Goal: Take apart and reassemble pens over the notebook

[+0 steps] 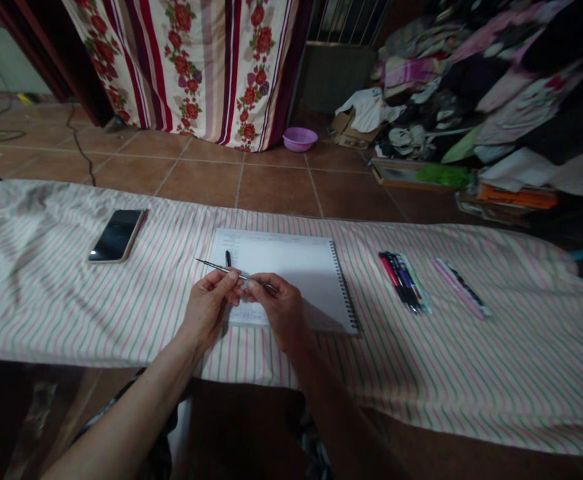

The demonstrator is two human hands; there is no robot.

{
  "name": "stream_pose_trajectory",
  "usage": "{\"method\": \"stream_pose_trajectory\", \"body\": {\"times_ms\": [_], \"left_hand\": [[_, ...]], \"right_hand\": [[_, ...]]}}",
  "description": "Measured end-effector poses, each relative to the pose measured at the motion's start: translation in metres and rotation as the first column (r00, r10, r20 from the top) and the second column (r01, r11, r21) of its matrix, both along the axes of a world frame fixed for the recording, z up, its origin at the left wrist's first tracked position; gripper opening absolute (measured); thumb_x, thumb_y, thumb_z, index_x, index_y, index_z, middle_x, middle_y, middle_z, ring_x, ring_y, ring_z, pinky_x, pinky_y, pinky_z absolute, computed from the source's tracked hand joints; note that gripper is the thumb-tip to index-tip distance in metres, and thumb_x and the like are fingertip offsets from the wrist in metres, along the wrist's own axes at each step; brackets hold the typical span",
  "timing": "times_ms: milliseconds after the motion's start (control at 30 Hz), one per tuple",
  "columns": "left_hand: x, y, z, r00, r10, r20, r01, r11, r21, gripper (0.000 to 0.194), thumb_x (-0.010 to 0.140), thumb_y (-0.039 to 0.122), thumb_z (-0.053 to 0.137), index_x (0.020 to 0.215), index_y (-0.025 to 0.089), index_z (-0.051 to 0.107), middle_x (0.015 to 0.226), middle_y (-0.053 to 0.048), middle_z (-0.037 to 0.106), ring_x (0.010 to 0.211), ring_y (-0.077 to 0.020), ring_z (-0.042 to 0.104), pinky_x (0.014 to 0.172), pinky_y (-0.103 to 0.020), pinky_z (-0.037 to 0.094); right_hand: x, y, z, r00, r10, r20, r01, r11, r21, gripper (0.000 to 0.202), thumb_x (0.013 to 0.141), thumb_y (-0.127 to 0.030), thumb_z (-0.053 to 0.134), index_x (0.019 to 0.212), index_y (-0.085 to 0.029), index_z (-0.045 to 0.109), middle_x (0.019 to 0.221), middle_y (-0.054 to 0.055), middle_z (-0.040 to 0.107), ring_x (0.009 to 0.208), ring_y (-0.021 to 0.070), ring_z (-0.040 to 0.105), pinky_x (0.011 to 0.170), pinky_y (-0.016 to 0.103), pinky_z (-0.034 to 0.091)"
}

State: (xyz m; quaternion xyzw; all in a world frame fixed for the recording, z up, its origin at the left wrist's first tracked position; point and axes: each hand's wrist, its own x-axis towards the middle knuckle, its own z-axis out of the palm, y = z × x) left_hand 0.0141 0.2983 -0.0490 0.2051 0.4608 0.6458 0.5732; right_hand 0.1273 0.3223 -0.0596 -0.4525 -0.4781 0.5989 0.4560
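A slim dark pen with a thin, pointed left end is held across both hands, above a spiral notebook. My left hand pinches it between thumb and fingers near its middle. Farther right along the same pen, my right hand is closed on it, and the fingers hide part of that end. Just beyond my left fingertips, a short black piece, which looks like a pen cap, rests on the page. Faint writing or print runs along the page's edges, too small to read.
Left on the striped cloth lies a smartphone. Several pens lie right of the notebook, with a pink pen and a dark pen farther right. Past the table are a purple basin, a floral curtain and piled clothes.
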Motion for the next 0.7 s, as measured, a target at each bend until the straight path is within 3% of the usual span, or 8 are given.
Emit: {"method": "stream_pose_trajectory", "body": {"times_ms": [400, 700], "left_hand": [[-0.0001, -0.0010, 0.0002, 0.997, -0.023, 0.079, 0.022, 1.000, 0.020, 0.030, 0.073, 0.026, 0.066, 0.097, 0.009, 0.062, 0.067, -0.005, 0.063, 0.056, -0.0098, 0.057, 0.044, -0.017, 0.041], [-0.0011, 0.0006, -0.0006, 0.991, 0.065, 0.120, -0.064, 0.998, -0.012, 0.019, 0.074, 0.018, 0.064, 0.091, 0.010, 0.062, 0.063, -0.004, 0.063, 0.056, -0.0088, 0.058, 0.043, -0.013, 0.042]], "right_hand": [[0.0008, -0.0007, 0.0048, 0.997, -0.053, -0.058, 0.049, 0.996, -0.078, 0.017, 0.068, -0.031, 0.064, 0.073, -0.015, 0.064, 0.061, 0.000, 0.064, 0.057, 0.0113, 0.058, 0.059, 0.024, 0.047], [-0.0007, -0.0003, -0.0004, 0.989, -0.109, -0.104, 0.096, 0.988, -0.119, 0.019, 0.066, -0.032, 0.067, 0.074, -0.016, 0.064, 0.063, 0.000, 0.064, 0.061, 0.0123, 0.061, 0.062, 0.025, 0.050]]}}
